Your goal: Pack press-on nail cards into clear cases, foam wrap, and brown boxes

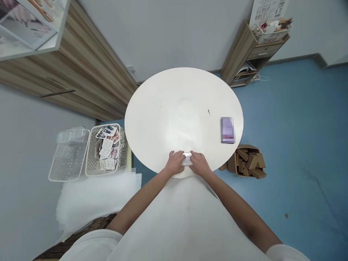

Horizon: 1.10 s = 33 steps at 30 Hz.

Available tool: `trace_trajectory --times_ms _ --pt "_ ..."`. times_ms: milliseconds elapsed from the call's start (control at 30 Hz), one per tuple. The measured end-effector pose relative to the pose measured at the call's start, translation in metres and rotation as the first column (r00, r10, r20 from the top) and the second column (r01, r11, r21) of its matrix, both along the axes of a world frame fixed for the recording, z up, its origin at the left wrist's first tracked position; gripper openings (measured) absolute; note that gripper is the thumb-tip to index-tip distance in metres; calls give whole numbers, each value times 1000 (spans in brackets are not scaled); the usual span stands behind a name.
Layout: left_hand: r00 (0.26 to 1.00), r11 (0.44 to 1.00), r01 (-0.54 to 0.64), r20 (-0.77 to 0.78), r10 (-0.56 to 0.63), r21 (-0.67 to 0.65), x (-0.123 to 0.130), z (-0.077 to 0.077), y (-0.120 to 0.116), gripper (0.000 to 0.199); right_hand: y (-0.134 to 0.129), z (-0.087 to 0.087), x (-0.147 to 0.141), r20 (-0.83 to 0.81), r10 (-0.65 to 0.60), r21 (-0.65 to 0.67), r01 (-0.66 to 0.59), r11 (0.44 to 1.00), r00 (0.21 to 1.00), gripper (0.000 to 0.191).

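Close to the near edge of the round white table (182, 83), a small whitish, partly see-through packet (187, 161) lies between my hands. My left hand (175, 162) holds its left end with curled fingers, and my right hand (199, 163) grips the right end the same way. Thin dark lines show along the packet's upper part; its exact kind is too small to make out. Over on the right side of the tabletop lies a purple rectangular item (227, 130), its face blurred.
Left of the table stand a white basket (92, 168) of printed cards and a clear plastic bin (65, 159). A carton of cardboard pieces (248, 163) sits on the blue floor at right. A wooden cabinet (89, 69) and a small shelf unit (239, 54) flank the far side.
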<state>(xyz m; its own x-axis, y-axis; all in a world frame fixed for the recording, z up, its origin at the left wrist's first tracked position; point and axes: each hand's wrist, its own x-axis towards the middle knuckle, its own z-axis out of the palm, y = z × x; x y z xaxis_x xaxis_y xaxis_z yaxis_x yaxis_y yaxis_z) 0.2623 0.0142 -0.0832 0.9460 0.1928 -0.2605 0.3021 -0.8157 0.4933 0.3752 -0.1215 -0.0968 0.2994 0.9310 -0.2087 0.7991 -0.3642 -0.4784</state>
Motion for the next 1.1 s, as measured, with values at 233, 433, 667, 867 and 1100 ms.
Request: trace_trajectory --times_ms 233,433,667,867,1100 --pt "998 997 60 -12 -60 -42 -16 11 -5 41 -15 5 -21 -23 -43 -53 41 998 999 24" --pt "996 995 49 -75 -56 -89 -19 22 -6 38 -21 14 -27 -101 -100 -29 97 995 990 28" --pt "998 998 37 -39 -39 -49 -17 21 1 31 -17 20 -14 12 -41 66 40 997 999 20" --pt "996 998 -33 -89 27 -61 0 22 13 24 -5 18 3 22 -117 35 116 993 993 26" --pt "971 929 -215 -163 172 -301 10 21 33 37 11 16 17 -142 -214 -52 209 977 966 30"
